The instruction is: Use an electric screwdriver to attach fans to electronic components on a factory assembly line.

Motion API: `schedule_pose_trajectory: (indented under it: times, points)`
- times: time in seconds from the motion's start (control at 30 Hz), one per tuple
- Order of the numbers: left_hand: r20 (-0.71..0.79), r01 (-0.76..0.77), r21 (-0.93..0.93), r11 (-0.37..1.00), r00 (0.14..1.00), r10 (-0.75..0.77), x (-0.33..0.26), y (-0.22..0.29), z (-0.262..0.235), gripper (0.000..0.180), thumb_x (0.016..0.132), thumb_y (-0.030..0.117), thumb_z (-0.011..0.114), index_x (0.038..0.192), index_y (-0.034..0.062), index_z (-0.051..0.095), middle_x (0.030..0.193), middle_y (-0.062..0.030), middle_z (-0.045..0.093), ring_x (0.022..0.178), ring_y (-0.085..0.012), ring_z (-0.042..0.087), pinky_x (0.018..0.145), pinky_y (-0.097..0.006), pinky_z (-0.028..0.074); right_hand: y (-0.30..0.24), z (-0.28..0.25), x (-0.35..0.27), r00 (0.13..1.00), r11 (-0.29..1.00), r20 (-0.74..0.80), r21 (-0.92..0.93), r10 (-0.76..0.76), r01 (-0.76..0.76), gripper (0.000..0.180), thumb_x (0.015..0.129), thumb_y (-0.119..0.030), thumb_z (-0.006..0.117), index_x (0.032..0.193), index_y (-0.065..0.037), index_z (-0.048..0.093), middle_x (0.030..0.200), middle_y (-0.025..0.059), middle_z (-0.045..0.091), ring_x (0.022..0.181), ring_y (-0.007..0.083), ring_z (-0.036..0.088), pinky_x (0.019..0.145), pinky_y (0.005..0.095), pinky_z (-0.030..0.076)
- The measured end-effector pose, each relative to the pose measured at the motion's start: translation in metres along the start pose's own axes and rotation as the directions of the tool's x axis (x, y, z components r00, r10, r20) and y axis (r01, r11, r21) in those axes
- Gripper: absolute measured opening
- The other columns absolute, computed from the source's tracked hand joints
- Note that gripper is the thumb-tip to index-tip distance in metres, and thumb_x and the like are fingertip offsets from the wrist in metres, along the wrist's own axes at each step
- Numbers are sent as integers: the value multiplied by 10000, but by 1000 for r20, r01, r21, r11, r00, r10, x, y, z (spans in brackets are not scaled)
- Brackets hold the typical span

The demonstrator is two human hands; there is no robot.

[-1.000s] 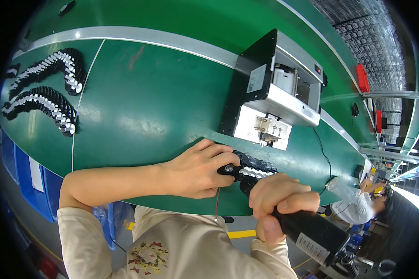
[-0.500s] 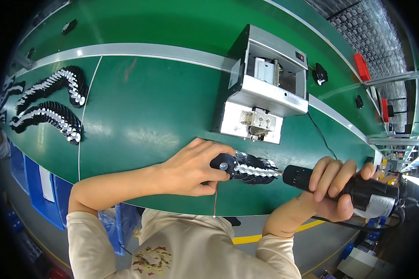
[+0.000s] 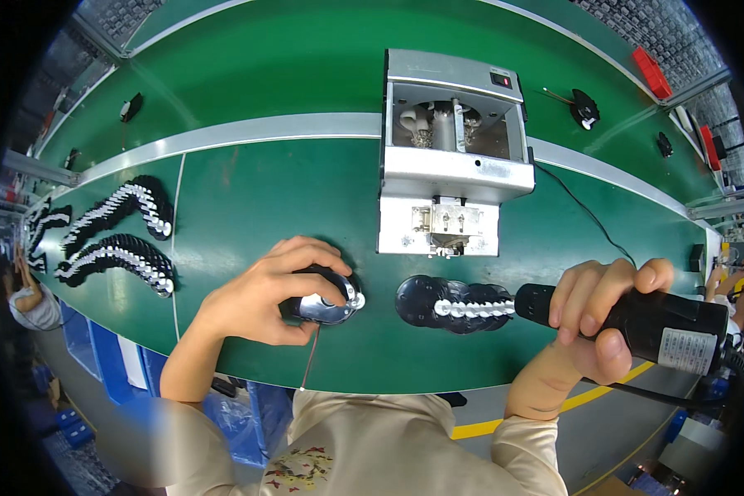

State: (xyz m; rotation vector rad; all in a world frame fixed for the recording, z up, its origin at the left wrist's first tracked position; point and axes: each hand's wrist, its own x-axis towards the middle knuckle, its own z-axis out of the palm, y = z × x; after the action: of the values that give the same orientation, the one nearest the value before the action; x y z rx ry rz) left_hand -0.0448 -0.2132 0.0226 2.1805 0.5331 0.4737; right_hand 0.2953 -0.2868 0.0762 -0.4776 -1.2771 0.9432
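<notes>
My right hand (image 3: 608, 318) is wrapped round a black electric screwdriver (image 3: 678, 326), held nearly level above the table's front right. Its nose points left, close to the right end of an overlapping row of black rounded parts (image 3: 422, 302) with white round ends. Left of that row and apart from it, a black rounded housing (image 3: 326, 307) with a shiny face and a white cap sits in my left hand (image 3: 277, 289). My fingers curve over its top and my thumb presses its near side. A thin reddish wire (image 3: 311, 360) hangs from it toward the front edge.
A silver screw feeder (image 3: 459, 178) stands just beyond the row, its black cable (image 3: 591, 211) trailing right. Curved rows of similar parts (image 3: 120, 260) lie at the left. Loose black parts (image 3: 585, 107) rest on the far bench. A person (image 3: 37, 302) shows at the left edge.
My left hand has moved left with one housing, which is now separate from the row. The row lies flatter, more of it showing. My right hand still holds the screwdriver, and the view has shifted.
</notes>
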Motion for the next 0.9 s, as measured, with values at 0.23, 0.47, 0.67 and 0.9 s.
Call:
schedule_pose_trajectory:
  times: [0.23,0.47,0.67,0.9]
  points:
    - [-5,125,13,992,992,-125,-2,-9,1,610,541,2,775,1126,60,612,1187,-130,655,1107,-323,618,960,-429,473,-3,3,-3,998,999,-51,-41,25,-27,518,800,-96,718,1184,-85,370,641,50,538,488,176,533,499,347,485]
    - [-19,121,-4,993,992,-122,-7,-9,2,660,573,16,775,1200,68,576,1216,-121,644,1107,-332,609,973,-431,468,1,2,-3,999,998,-26,-53,34,-35,525,797,-100,718,1182,-93,362,649,42,555,482,166,533,503,340,491]
    - [-11,125,14,992,992,-125,-7,-9,1,664,586,26,769,1219,76,574,1221,-111,643,1084,-329,615,957,-425,480,3,4,-3,999,997,-15,-57,49,-50,521,798,-95,715,1182,-97,363,657,38,554,481,166,536,504,338,492]
    - [-14,127,6,992,992,-127,-8,-11,1,665,588,30,775,1222,69,577,1217,-114,647,1083,-328,619,957,-416,489,4,4,-1,997,997,58,-51,55,-52,508,802,-81,708,1178,-90,367,683,48,553,501,173,547,519,347,494]
